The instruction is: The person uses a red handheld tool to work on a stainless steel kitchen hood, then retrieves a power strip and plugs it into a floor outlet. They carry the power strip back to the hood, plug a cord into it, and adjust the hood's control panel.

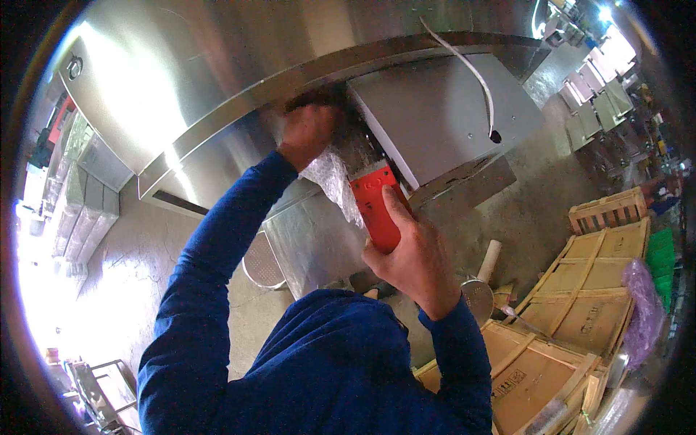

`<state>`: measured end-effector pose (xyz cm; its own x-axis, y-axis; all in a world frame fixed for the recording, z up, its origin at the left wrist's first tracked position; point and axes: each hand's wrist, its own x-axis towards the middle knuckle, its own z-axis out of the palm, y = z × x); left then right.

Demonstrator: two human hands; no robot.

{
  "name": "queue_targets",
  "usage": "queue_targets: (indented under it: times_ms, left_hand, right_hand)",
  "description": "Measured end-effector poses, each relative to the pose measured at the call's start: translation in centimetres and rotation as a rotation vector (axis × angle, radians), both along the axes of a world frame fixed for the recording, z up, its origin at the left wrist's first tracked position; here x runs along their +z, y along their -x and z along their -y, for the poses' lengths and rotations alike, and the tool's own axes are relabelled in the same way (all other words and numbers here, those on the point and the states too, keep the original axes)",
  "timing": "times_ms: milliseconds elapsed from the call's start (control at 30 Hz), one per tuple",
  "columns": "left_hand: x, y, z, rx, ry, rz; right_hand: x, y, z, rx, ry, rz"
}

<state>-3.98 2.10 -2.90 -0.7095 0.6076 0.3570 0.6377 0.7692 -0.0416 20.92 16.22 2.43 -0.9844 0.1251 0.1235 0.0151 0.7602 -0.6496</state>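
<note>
My right hand (417,264) grips a flat red rectangular object (375,210), with the thumb lying along its face; its exact kind cannot be told. The far end of that object is at the opening beside a grey metal box (442,116) under the steel counter. My left hand (310,134) reaches up into the dark gap left of the box; it is blurred and its fingers are hidden in shadow. Crumpled clear plastic wrap (333,181) hangs between the two hands. A white cable (475,72) runs down to a hole in the box's face.
The steel counter's edge (239,101) curves above both hands. Round perforated stool seats (262,262) stand below on the concrete floor (174,268). At the right lie wooden crates with cardboard (587,312) and purple plastic wrap (644,312). Wrapped panels (83,203) stand at the left.
</note>
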Motion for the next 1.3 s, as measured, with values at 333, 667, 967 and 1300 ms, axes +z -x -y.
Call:
queue_targets:
  times_ms: [333, 667, 967, 1300]
  left_hand:
    - [2.4, 0.4, -2.5, 0.003, 0.170, -0.023]
    - [-0.3, -1.2, -1.2, -0.102, -0.009, 0.142]
    - [-6.1, -0.4, -0.6, -0.392, -0.170, -0.647]
    - [-2.2, -5.1, -1.4, -0.176, -0.475, -0.060]
  right_hand:
    - [0.5, 0.0, 0.1, -0.010, -0.127, 0.033]
    - [1.0, -0.1, 0.7, -0.041, -0.074, 0.025]
    - [-1.8, -4.1, -0.1, -0.053, -0.060, 0.134]
    - [-7.0, -4.4, 1.2, -0.166, -0.111, 0.259]
